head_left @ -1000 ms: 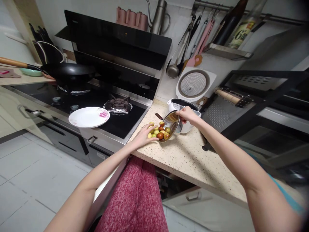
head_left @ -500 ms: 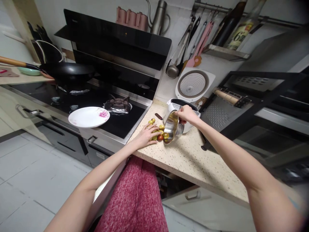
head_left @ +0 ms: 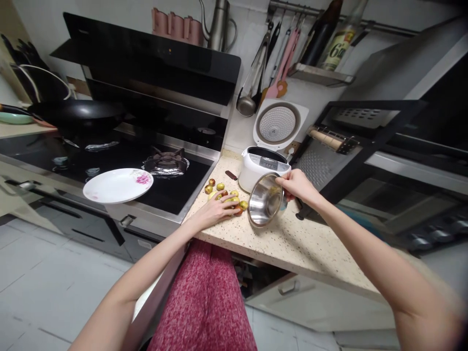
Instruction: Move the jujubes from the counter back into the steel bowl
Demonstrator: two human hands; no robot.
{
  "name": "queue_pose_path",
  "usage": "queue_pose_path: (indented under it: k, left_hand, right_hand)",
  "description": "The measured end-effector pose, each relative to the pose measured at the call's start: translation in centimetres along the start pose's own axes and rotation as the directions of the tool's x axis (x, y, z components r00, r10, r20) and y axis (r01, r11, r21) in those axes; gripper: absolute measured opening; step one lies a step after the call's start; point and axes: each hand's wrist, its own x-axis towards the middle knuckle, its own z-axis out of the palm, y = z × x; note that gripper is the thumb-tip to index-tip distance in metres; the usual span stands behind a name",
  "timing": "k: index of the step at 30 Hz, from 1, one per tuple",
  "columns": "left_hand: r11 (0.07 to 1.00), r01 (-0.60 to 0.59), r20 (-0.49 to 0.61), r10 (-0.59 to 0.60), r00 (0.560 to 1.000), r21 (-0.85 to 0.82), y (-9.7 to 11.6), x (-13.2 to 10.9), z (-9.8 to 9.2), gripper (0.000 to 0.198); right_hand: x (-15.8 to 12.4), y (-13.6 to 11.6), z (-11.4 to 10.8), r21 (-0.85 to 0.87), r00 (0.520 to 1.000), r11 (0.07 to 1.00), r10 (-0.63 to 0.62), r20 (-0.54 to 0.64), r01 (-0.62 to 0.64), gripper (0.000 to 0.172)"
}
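Note:
My right hand (head_left: 297, 186) grips the rim of a steel bowl (head_left: 266, 206), which is tipped on its side with its mouth facing me and nothing inside. Several small green and red-brown fruits (head_left: 224, 194) lie in a pile on the speckled counter (head_left: 292, 243) just left of the bowl. My left hand (head_left: 215, 209) rests flat on the counter with fingers spread over the near side of the pile, touching the fruits.
A white rice cooker (head_left: 261, 165) with its lid up stands behind the bowl. Left of the counter is a gas hob (head_left: 164, 163) with a white flowered plate (head_left: 117, 185) at its front edge and a black pan (head_left: 78, 113) further back. A black rack (head_left: 351, 146) stands at right.
The bowl has tipped further and swung right, and the fruits have spilled out onto the counter. My left hand has settled over the pile. The view has shifted slightly.

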Motion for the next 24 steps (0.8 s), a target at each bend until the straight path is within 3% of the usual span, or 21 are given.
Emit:
queue_pose_path:
  k: [4,12,17,24]
  left_hand:
    - [0.998,0.053,-0.005,-0.053,0.999,0.043,0.3,0.5,0.2,0.034]
    - [0.982,0.166,0.014,-0.168,0.986,0.093,0.7,1.2,0.5,0.041]
    - [0.963,0.268,-0.015,-0.268,0.963,0.011,0.3,0.2,0.2,0.055]
    - [0.946,0.261,-0.057,-0.276,0.959,-0.189,0.4,-0.5,-0.2,0.047]
  right_hand:
    - [-1.1,2.1,-0.7,0.152,0.999,0.987,0.049,-0.009,-0.047,0.042]
    - [-6.2,5.3,-1.7,0.5,0.991,0.855,0.123,0.061,-0.137,0.059]
    - [-9.1,7.1,0.7,0.566,0.982,0.805,0.113,0.15,-0.179,0.065]
    - [-10.7,8.3,5.3,0.628,0.951,0.725,0.127,0.282,-0.283,0.065]
